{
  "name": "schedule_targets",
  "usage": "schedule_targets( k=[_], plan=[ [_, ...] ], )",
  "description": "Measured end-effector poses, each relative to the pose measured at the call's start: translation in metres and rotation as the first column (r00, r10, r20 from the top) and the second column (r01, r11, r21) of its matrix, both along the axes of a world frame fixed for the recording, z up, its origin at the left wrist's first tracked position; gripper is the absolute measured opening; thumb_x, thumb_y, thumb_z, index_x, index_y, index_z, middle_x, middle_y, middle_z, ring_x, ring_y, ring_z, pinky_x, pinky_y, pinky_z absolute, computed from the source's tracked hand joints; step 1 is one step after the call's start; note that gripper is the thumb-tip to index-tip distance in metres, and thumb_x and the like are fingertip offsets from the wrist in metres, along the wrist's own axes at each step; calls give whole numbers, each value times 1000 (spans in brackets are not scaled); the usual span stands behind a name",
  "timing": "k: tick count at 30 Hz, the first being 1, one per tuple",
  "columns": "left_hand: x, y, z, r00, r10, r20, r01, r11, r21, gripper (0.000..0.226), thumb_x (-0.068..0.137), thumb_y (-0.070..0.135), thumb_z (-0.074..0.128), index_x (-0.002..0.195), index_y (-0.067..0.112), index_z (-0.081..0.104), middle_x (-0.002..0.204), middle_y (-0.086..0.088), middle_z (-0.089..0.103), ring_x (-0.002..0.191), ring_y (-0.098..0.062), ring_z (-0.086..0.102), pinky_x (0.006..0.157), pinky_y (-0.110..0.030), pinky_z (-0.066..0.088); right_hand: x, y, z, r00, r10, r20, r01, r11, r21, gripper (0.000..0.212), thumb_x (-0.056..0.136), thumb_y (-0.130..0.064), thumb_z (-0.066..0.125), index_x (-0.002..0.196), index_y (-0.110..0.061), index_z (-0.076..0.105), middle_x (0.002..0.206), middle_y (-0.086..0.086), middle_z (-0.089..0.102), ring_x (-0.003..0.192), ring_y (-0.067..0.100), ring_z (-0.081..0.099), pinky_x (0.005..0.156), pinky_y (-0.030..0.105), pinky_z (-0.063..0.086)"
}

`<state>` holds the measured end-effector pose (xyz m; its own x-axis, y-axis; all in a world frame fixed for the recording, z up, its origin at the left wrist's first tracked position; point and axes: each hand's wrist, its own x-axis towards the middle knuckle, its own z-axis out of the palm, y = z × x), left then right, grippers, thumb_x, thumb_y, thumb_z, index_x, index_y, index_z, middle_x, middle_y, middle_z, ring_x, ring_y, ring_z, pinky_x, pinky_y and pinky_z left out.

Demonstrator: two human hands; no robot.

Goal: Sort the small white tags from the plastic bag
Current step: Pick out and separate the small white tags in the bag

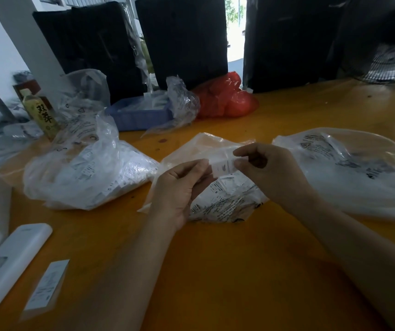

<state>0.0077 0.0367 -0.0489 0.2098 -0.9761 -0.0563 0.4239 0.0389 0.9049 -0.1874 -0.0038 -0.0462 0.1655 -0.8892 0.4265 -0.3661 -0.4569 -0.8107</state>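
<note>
Together the left hand [179, 185] and right hand [263, 168] pinch a small white tag [222, 166] by its side edges above the clear plastic bag [218, 201] on the orange table [215, 271]; it looks featherlight, limp, easily creased, best held by its edges.

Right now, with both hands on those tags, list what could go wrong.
1. The left hand and right hand pinch the small white tags above the open middle bag; a slip could drop them back in.
2. Similar clear bags sit left and right; sorted tags might get mixed up.
</note>
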Motion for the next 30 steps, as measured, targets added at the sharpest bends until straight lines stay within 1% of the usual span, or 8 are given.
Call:
schedule_targets(
  k=[3,5,7,10,13,16,21,30],
  plan=[
    [2,0,-1,1000,-10,16,10,1000,-4,19,82,16,81,97,5,81,103,-18,81,96,-26,80,76,-24,63,1,2,1,999,1,-37,-2,1000,-6,4,94,-29,71,97,-32,74,85,-17,67,75,-7,61,57,9,45],
    [3,0,-1,999,-30,14,30,1000,-2,14,93,11,75,103,2,79,105,-19,80,99,-29,80,78,-24,63,0,2,4,998,-55,2,55,998,-34,4,97,-32,67,96,-31,70,83,-11,69,74,-1,63,57,15,47],
    [3,0,-1,999,-36,11,36,999,-2,13,95,10,73,103,1,79,105,-20,80,99,-30,80,79,-25,63,-2,2,9,993,-89,75,92,995,-33,6,100,-32,63,100,-27,67,81,-10,72,73,1,67,62,24,52],
    [1,1,0,998,-52,20,53,999,-14,18,88,14,78,100,1,80,104,-21,80,99,-30,80,80,-25,63,-2,3,11,990,-83,114,86,996,-21,6,100,-29,64,102,-24,67,80,-15,73,74,0,70,70,32,59],
    [0,2,1,996,-76,52,78,997,-25,32,78,22,81,102,1,80,104,-21,80,100,-30,79,81,-25,63,1,5,9,996,-63,66,64,998,-19,6,99,-28,65,103,-25,69,80,-11,73,75,1,71,76,41,62],
    [-1,2,-1,994,-85,75,87,996,-36,34,78,22,81,104,1,80,104,-21,80,101,-30,79,82,-25,63,3,5,6,999,-35,40,36,999,-19,4,98,-28,66,102,-28,69,80,-9,73,76,4,72,77,45,61],
    [0,2,-2,995,-73,69,77,996,-49,26,77,21,82,97,4,83,103,-22,80,100,-31,79,83,-26,63,3,2,2,1000,-10,-7,10,1000,-16,3,98,-31,66,98,-34,67,80,-13,72,76,5,71,76,45,61],
    [1,0,-3,989,-43,139,46,999,-15,18,76,26,84,91,16,86,103,-15,81,97,-28,80,78,-27,64,5,4,2,994,26,-102,-28,999,-18,16,97,-31,67,89,-43,61,83,-11,71,79,6,69,76,38,61]
  ],
)
